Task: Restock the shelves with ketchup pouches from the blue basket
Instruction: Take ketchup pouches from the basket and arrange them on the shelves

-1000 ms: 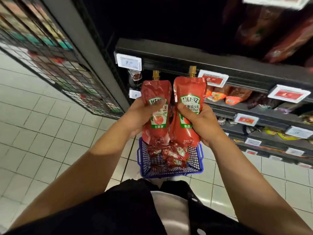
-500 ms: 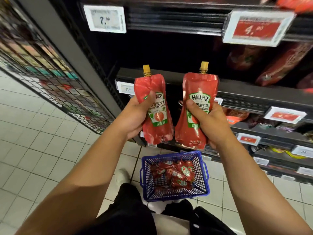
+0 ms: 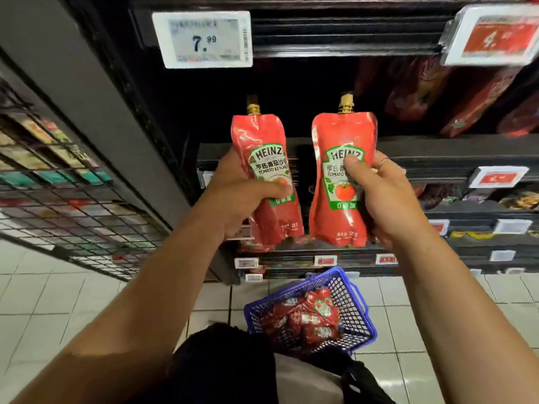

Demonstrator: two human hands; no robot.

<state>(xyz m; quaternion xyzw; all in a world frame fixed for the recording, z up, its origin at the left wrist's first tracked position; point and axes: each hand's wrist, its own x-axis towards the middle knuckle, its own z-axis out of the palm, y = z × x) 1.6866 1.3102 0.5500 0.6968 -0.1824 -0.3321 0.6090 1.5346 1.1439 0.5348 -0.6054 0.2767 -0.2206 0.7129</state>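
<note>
Left hand [image 3: 233,199] gripping left pouch [image 3: 264,176], right hand [image 3: 382,196] gripping right pouch [image 3: 338,176]; upright, labels outward for shelf [image 3: 437,153]; blue basket [image 3: 358,310] below.

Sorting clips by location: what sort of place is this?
Most likely a supermarket aisle: a price tag on the shelf edge, packaged goods on the shelves, and a blue basket of pouches on the tiled floor.

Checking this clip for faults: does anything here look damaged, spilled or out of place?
Nothing stands out. The left hand and right hand each hold a ketchup pouch upright, caps on, with no leak showing. More pouches lie jumbled in the blue basket on the floor, none visibly burst.
</note>
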